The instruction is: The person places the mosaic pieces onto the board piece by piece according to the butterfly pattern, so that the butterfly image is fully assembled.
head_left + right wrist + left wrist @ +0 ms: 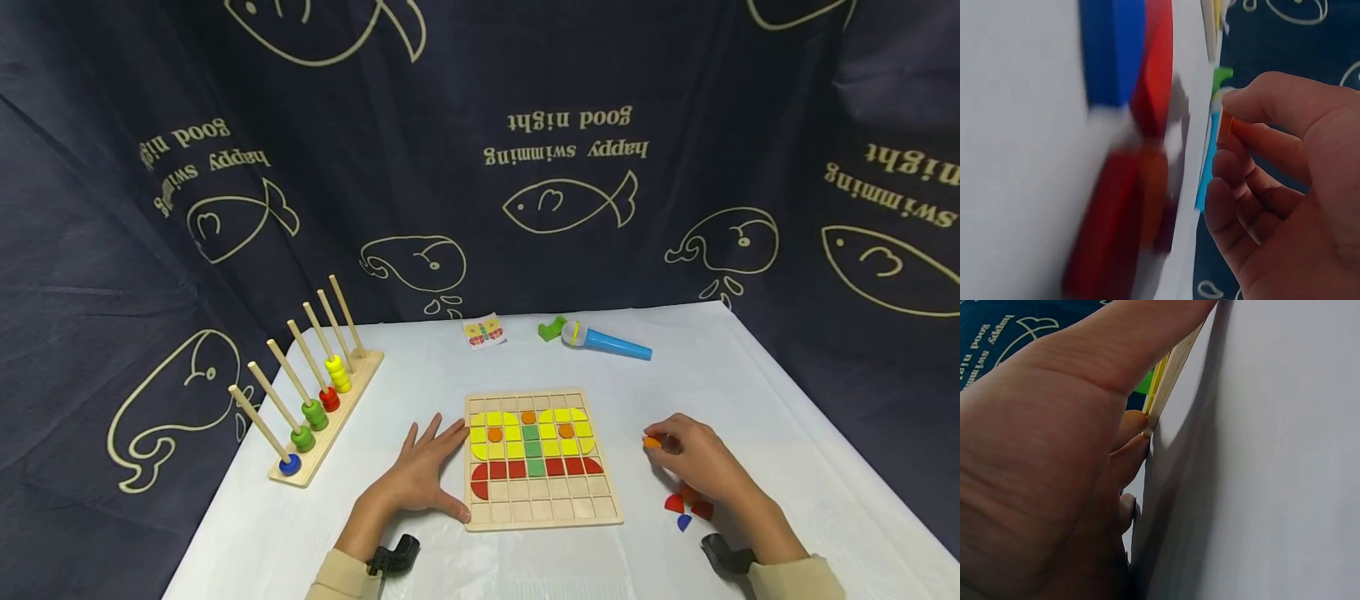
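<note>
A square wooden grid board point(540, 510) lies at the middle of the table, filled partly with yellow, orange, green and red tiles in a butterfly pattern. My left hand point(420, 475) rests at the board's left edge, fingers spread and straight, thumb at the near left corner. In the left wrist view the fingertips touch the board's side point(1175, 369). To the right of the board, my right hand point(693, 454) pinches a small orange tile point(1225, 127) between thumb and fingers, above the table. Loose red pieces point(674, 503) and a blue half-round piece point(684, 522) lie just below that hand.
A wooden peg stand point(333, 442) with coloured beads stands at the left. Along the back lie a butterfly picture card point(484, 331), a green block point(552, 328) and a blue toy microphone point(611, 342). A dark printed curtain point(480, 125) hangs behind the white table.
</note>
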`<state>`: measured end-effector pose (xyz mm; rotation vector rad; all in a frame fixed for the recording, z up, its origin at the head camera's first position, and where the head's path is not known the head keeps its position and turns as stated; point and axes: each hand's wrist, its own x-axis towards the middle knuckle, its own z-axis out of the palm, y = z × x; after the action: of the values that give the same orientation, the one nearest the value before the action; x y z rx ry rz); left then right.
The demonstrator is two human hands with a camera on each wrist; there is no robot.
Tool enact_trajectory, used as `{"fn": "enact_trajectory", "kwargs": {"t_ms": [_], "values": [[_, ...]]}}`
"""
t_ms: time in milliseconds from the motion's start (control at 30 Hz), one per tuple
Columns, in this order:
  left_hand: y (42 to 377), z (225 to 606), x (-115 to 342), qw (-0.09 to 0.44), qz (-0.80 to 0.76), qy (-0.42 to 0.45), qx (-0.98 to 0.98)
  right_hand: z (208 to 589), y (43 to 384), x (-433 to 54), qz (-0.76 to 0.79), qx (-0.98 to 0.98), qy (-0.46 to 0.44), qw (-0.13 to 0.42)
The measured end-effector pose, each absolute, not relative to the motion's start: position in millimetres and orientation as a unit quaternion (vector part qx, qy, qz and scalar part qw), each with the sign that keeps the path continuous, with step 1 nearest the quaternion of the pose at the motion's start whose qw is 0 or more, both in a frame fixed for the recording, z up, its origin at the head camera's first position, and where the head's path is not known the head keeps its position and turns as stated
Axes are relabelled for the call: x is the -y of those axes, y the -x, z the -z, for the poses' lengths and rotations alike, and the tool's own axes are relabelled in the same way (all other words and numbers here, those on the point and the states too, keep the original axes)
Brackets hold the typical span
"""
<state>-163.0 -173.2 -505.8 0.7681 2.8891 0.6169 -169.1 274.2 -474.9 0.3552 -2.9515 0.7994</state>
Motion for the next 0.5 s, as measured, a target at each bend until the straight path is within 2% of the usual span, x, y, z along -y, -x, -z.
{"fn": "enact_trajectory", "kwargs": {"t_ms": [500], "values": [[164, 509, 174, 0.040, -0.203, -0.255, -0.945, 482, 159, -225, -0.282, 0.947, -0.152, 0.006]]}}
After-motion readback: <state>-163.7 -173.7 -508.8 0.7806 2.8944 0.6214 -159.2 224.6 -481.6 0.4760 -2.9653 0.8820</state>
